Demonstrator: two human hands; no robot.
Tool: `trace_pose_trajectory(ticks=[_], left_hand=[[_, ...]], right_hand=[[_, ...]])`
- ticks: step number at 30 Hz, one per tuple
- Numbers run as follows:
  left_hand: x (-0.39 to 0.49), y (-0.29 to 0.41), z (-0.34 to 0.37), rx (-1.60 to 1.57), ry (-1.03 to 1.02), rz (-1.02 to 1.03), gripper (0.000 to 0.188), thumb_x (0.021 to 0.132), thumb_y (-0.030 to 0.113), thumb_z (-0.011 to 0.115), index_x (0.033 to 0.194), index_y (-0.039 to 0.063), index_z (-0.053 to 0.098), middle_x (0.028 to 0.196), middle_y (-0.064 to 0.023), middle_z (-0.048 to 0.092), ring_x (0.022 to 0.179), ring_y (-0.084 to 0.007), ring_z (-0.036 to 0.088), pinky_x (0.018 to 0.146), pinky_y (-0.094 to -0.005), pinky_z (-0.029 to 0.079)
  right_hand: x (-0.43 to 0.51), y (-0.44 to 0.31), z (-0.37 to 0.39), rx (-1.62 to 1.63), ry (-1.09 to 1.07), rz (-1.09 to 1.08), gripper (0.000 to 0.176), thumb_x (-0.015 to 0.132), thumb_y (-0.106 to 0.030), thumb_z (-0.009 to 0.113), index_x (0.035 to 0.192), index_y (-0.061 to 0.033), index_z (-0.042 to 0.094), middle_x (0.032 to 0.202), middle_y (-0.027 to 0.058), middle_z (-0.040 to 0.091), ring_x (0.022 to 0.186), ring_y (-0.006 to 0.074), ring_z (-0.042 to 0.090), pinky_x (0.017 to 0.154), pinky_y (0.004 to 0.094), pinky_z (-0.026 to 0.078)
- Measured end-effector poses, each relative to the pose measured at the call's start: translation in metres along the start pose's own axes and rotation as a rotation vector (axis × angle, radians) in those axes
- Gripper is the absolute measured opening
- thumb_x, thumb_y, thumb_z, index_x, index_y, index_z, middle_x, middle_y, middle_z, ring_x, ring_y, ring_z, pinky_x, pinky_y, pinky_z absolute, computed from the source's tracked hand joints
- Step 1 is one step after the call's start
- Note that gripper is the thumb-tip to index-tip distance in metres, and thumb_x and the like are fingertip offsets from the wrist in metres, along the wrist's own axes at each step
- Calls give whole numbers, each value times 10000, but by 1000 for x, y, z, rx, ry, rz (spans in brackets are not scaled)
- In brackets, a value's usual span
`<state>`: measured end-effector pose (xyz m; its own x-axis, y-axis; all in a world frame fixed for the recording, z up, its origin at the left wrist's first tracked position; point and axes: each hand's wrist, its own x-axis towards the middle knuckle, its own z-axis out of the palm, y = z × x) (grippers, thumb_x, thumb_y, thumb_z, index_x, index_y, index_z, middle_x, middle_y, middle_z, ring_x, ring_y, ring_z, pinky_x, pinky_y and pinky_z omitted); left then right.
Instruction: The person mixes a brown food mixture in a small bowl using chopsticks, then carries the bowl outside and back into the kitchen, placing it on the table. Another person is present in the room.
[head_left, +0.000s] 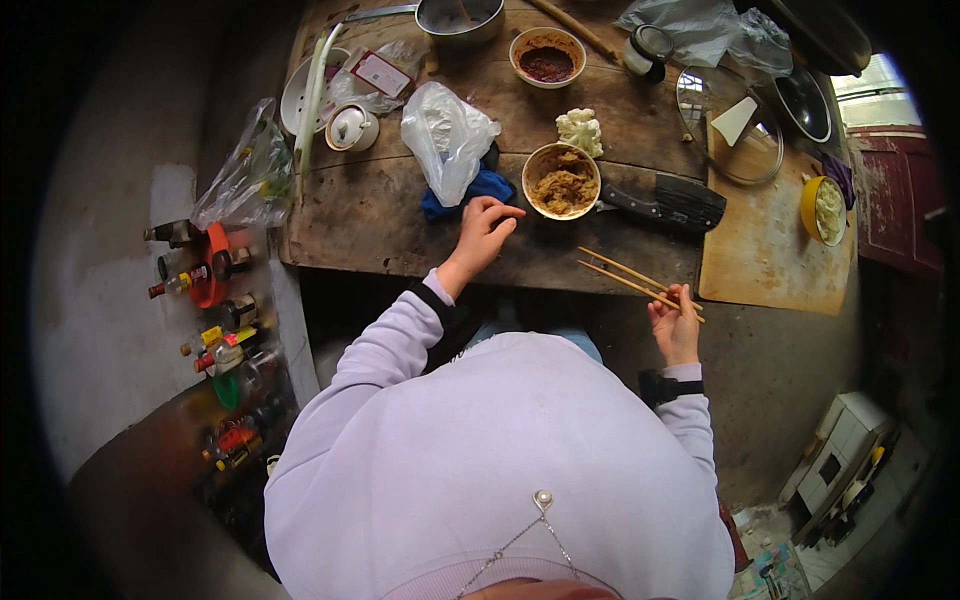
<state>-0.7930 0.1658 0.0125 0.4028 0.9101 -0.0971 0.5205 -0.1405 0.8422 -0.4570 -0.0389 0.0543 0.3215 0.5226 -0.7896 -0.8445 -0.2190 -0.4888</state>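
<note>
My right hand (675, 319) holds a pair of wooden chopsticks (630, 277), spread apart at the tips, in front of the table's edge. Over the front of the table is my left hand (489, 229), fingers bent and apart, holding nothing. It is beside a blue cloth (480, 191), on which part of a plastic bag of white powder (450, 135) lies. To its right stands a bowl of brownish, lumpy mixture (562, 184). A piece of cauliflower (580, 131) lies just behind that bowl, and a cleaver (675, 202) with a dark handle lies to its right.
Behind stand a bowl of dark red sauce (547, 63), a saucepan (459, 22) and a glass jar (646, 52). A cutting board (772, 247) at the right bears a yellow bowl (810, 206) and a glass lid (731, 161). At the left are a lidded pot (351, 127) and scallions (311, 97).
</note>
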Motion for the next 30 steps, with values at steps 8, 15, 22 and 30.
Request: trace_pose_trajectory(ticks=[8,15,22,30], left_hand=[[17,26,27,-673,-358,-548,348,854,60,607,1195,0,651,933,1,616,792,-129,551,763,-247,476],[24,50,7,-11,-113,108,329,877,81,614,1202,73,661,861,-38,591,737,-162,560,671,-308,471],[10,44,-3,-73,-13,66,207,864,97,659,1062,78,717,857,-103,589,705,-231,586,662,-344,486],[-21,22,-31,-306,-40,-71,136,907,155,685,956,28,694,850,-19,621,766,-90,581,686,-251,476]], right_hand=[[56,39,27,-3,-53,160,254,956,-352,661,933,-100,638,853,49,600,778,196,624,753,356,590],[69,50,45,41,-11,185,268,938,-257,688,993,-2,625,951,144,657,837,234,658,821,376,605],[42,31,64,-352,-65,424,244,950,-253,659,1029,-22,646,921,115,689,773,193,661,701,322,583],[27,-13,154,-571,-317,141,158,966,-226,634,1026,-81,645,820,24,639,616,93,586,532,225,505]])
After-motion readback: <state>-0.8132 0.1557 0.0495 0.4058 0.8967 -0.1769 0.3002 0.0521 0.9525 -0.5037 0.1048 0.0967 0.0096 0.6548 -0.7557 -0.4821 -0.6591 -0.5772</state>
